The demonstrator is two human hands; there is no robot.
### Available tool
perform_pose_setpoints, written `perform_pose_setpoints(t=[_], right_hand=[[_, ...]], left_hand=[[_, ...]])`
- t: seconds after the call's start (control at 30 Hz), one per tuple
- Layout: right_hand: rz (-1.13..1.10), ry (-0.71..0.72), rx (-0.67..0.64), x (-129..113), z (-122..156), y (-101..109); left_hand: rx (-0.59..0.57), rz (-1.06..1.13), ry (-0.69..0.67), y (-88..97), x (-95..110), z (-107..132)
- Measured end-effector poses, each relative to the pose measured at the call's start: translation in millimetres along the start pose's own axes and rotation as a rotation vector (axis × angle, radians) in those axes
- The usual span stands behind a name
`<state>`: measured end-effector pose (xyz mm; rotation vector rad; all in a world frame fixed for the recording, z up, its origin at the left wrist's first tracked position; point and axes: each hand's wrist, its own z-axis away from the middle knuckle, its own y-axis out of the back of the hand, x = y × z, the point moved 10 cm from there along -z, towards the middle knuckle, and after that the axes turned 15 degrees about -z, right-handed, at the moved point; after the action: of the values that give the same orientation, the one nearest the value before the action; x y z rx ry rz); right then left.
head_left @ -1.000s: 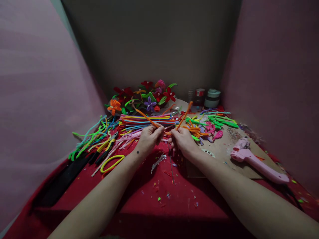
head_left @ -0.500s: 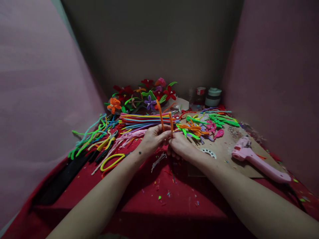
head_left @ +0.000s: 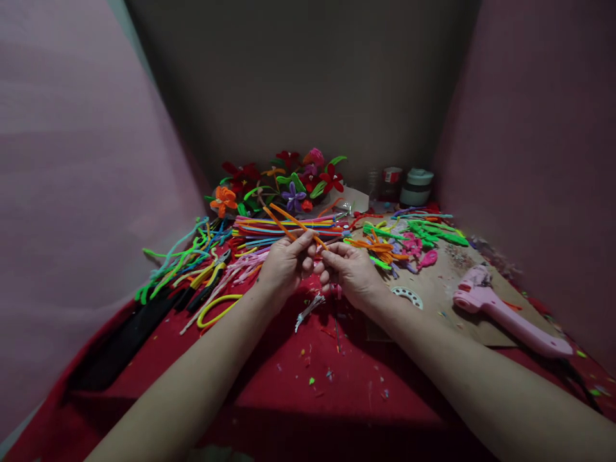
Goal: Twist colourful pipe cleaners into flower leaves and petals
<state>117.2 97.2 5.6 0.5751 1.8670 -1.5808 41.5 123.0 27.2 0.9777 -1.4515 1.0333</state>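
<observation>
An orange pipe cleaner (head_left: 287,221) is folded double, and its two legs point up and to the left. My left hand (head_left: 285,264) is closed round the fold, thumb on top. My right hand (head_left: 350,271) pinches the same orange pipe cleaner at the bend, fingertips against those of my left hand. Both hands hover over a red cloth (head_left: 308,398) strewn with small cut scraps.
A row of straight coloured pipe cleaners (head_left: 283,231) lies behind my hands. Finished pipe-cleaner flowers (head_left: 283,183) stand at the back. Pliers (head_left: 206,282) lie at the left, a pink glue gun (head_left: 510,314) on cardboard at the right. Two jars (head_left: 404,186) stand by the wall.
The orange pipe cleaner was spread in a wide V, then its legs came upright and together. Now both legs lie side by side, pointing up and left.
</observation>
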Motion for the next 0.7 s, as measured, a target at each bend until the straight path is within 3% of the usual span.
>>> perform_pose_setpoints(t=[0.23, 0.7], right_hand=[[-0.092, -0.036, -0.051, 2.7, -3.9, 4.0], [-0.080, -0.200, -0.047, 5.8, -4.4, 8.0]], left_hand=[[-0.012, 0.124, 0.017, -3.2, 1.2, 3.0], [-0.110, -0.141, -0.109, -8.7, 15.5, 6.6]])
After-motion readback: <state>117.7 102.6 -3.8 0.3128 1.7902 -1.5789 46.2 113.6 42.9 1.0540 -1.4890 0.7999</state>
